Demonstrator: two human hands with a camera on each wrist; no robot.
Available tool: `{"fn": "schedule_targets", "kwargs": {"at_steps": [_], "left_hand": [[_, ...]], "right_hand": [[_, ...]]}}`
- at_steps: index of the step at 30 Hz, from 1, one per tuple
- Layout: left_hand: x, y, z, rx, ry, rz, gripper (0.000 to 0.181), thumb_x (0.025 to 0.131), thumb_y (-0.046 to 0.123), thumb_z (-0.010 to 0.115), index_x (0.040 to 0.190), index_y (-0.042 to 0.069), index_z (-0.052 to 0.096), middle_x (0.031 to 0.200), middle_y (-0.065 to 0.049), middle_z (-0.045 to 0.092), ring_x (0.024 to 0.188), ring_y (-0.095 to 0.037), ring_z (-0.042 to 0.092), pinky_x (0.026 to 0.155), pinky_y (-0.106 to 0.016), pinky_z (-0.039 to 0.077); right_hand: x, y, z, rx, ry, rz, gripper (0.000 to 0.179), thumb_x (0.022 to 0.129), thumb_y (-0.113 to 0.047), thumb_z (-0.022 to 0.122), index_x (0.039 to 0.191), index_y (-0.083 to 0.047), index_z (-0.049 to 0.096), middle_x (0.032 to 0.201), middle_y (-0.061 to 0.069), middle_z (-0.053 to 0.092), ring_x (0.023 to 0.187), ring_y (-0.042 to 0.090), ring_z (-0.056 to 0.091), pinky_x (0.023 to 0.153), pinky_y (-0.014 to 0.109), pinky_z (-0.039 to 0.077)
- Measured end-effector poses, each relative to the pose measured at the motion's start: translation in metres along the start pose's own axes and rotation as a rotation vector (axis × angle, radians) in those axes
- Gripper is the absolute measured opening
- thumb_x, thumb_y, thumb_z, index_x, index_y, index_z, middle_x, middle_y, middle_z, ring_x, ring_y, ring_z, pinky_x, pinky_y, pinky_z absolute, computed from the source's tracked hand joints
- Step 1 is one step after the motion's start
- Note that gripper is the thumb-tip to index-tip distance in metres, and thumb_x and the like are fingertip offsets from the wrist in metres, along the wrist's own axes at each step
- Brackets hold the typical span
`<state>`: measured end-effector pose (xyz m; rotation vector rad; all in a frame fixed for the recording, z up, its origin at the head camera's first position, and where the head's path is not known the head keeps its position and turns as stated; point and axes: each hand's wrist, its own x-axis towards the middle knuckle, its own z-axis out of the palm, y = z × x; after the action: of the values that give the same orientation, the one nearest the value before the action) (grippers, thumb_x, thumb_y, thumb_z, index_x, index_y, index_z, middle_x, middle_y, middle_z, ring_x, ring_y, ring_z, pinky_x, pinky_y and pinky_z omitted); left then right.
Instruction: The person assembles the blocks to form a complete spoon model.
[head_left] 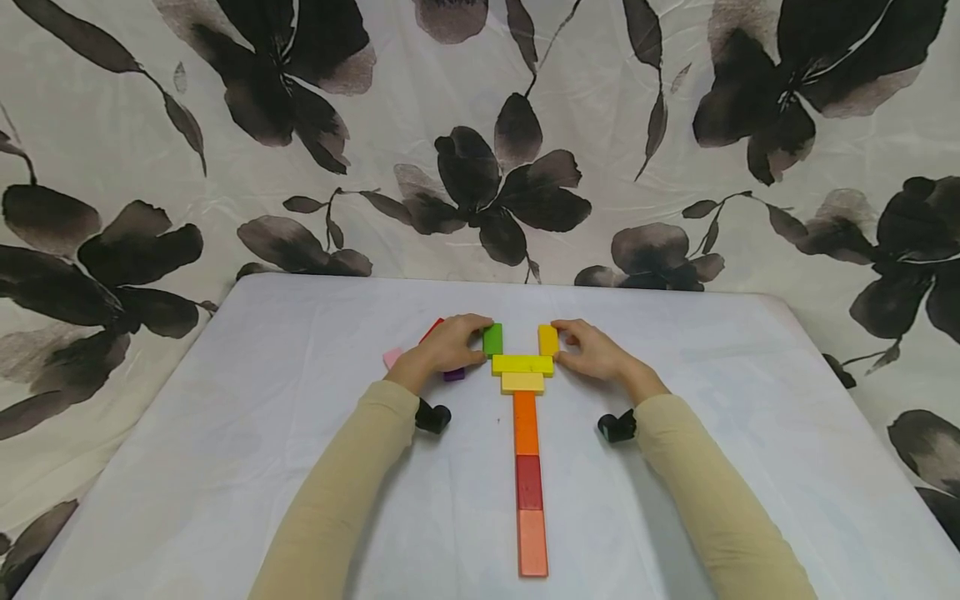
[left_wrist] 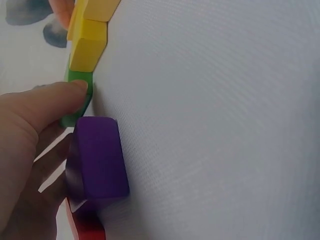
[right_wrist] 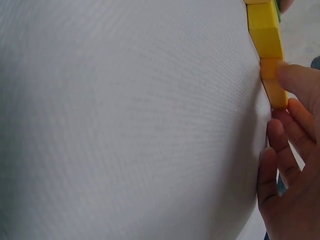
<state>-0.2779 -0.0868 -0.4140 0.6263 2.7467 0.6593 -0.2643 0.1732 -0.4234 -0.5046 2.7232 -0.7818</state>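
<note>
Where the tabletop (head_left: pixel 225 517) comes nearest, its white cover finely woven in the wrist views, a flat salmon block (head_left: pixel 533 543) lies lengthwise, its smooth face faintly glossy. End to end beyond it run a shorter crimson block (head_left: pixel 529 482) and a bright orange block (head_left: pixel 526 423), making a narrow stem. Across the stem's far end sits a pale yellow block (head_left: pixel 522 382), then a longer yellow bar (head_left: pixel 522 365) just touching it.

To the left, a purple block (head_left: pixel 454 375) (crisp-faced, with rounded corners) shows beside the left hand (head_left: pixel 444 345), and a pink block (head_left: pixel 392 357) lies farther out. Thumb and fingers of that hand pinch a green block (head_left: pixel 492 339) at the bar's left end; the right hand (head_left: pixel 596 350) likewise pinches an amber block (head_left: pixel 549 339) at its right end. A red block (head_left: pixel 432 330) peeks out behind the left hand. Farthest hangs creased pale cloth (head_left: pixel 420 92) printed with dark, inky flowers.
</note>
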Motion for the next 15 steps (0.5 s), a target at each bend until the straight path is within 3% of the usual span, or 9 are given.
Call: {"fn": "schedule_targets", "kwargs": {"at_steps": [9, 15], "left_hand": [[-0.002, -0.001, -0.002, -0.006, 0.017, 0.022, 0.060, 0.081, 0.018, 0.070, 0.136, 0.011, 0.046, 0.144, -0.004, 0.039, 0.123, -0.020, 0.046, 0.107, -0.036, 0.032], [-0.011, 0.002, -0.009, -0.045, 0.049, 0.020, 0.058, 0.081, 0.016, 0.068, 0.135, 0.010, 0.047, 0.137, -0.006, 0.047, 0.118, -0.022, 0.050, 0.102, -0.038, 0.039]], "right_hand": [[0.000, -0.001, -0.001, -0.012, -0.003, -0.020, 0.058, 0.089, -0.021, 0.056, 0.141, -0.009, 0.034, 0.138, 0.014, 0.041, 0.116, 0.029, 0.047, 0.102, 0.045, 0.037], [-0.003, 0.000, -0.003, -0.003, 0.009, -0.059, 0.056, 0.089, -0.024, 0.056, 0.139, -0.007, 0.036, 0.135, 0.015, 0.043, 0.113, 0.030, 0.048, 0.100, 0.046, 0.038]]}}
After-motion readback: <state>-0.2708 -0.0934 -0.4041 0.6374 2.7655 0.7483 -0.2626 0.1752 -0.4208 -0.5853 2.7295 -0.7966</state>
